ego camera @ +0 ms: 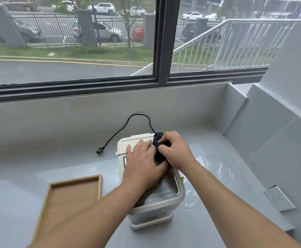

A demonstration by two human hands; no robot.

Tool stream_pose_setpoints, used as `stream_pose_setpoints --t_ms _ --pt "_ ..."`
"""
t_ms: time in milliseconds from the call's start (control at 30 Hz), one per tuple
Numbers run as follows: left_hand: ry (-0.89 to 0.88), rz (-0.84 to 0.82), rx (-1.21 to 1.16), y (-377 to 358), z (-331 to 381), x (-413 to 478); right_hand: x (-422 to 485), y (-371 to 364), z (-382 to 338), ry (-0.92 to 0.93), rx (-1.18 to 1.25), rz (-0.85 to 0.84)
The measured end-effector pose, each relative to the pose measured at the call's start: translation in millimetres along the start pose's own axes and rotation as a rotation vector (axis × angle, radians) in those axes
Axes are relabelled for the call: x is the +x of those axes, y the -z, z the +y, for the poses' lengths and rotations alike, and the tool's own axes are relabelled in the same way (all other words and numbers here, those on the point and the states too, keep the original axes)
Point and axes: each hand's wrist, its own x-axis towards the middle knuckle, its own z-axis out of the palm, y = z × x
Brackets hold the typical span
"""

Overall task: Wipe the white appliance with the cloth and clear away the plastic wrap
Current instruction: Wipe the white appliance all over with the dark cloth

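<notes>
right hand [175,151] grips cloth [158,140] at far edge of white appliance [124,144].

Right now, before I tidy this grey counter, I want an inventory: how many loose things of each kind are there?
White box-shaped plastic appliance: 1
Dark blue bunched cloth: 1
Crumpled clear plastic wrap: 1
Shallow rectangular wooden tray: 1
Black power cord with plug: 1
Total: 5

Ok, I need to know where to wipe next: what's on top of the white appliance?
The left hand lies flat on its lid; the right hand grips the dark cloth near the back edge. The lid under them is hidden.
</notes>
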Motion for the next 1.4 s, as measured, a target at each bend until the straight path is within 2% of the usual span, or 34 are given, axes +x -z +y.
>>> stream_pose_setpoints --t_ms 133,300,767,1400 --pt "-0.044 0.085 -0.131 7.2 -7.2 -0.3 -7.2 -2.7 -7.8 0.011 -0.035 -0.034" --pt "0.016 0.056 -0.309 12.6 -18.8 -4.9 -15.9 -6.2 -14.1 0.023 -0.108 -0.045" --pt "-0.026 -0.042 -0.22 34.4 -50.2 -21.7 -40.7 -14.9 -39.2 0.023 -0.257 -0.132" --pt "-0.104 -0.161 -0.156 61.1 -81.8 -48.0 -88.4 -47.6 -68.7 -0.038 -0.189 -0.181"
